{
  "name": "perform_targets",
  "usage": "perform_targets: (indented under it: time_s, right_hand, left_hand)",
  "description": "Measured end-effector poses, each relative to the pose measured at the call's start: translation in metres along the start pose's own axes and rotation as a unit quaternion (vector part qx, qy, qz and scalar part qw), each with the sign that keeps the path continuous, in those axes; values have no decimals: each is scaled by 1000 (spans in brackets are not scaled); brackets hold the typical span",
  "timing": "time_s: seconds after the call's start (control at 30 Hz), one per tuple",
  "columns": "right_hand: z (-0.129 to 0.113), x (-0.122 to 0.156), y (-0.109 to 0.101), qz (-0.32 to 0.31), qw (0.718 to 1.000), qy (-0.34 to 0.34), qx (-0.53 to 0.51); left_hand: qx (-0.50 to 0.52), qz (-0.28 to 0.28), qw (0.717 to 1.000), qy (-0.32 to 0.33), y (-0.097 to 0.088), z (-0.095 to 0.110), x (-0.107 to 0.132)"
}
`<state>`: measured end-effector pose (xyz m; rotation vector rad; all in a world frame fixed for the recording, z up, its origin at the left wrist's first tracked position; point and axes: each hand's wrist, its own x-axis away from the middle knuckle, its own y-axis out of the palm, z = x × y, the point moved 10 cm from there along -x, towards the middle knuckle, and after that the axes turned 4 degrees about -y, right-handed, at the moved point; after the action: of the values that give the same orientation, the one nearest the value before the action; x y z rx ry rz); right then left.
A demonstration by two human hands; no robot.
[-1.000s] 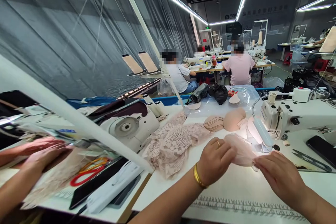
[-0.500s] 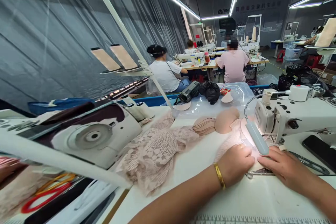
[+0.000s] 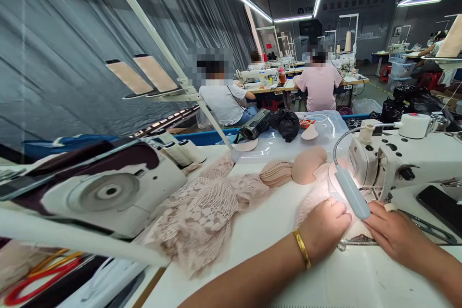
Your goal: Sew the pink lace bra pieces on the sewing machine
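Pale pink lace fabric, with a smooth cup-shaped piece along it, lies at the needle end of the white sewing machine. My left hand, wearing a ring and a gold bangle, is closed with its fingers curled on the near edge of that fabric. On the other side, my right hand rests flat by the needle area, fingers stretched out and partly behind the lamp. The grey gooseneck lamp shines down between both hands and hides the needle. Thread snips lie beside my right hand.
A heap of beige lace and stacked foam cups lie to the left. A black phone rests at the right. Another machine, a thread stand and red-handled scissors are at far left. Co-workers sit ahead.
The view has shifted slightly, so the left-side things appear further left. My right hand has moved slightly right, away from my left hand, which keeps its hold on the lace fabric.
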<state>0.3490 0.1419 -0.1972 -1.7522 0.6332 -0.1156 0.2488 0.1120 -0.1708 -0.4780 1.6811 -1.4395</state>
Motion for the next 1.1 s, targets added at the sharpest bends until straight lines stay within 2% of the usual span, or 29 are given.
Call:
perform_targets:
  time_s: [0.27,0.57,0.77,1.1]
  right_hand:
    - [2,-3,2,-14,1000,15,-12]
    - [4,-1,3,-7,1000,24,-12]
    - [6,-1,2,-1,1000,28,-9]
    - [8,1,5,11,999,18,29]
  left_hand:
    - [23,-9,1000,-2,-4,3,-1]
    - [31,9,999,-9,-2,0,0]
    - [15,-9,1000,-6,0,0,0]
    - [39,-21,998,40,2,-7,-8]
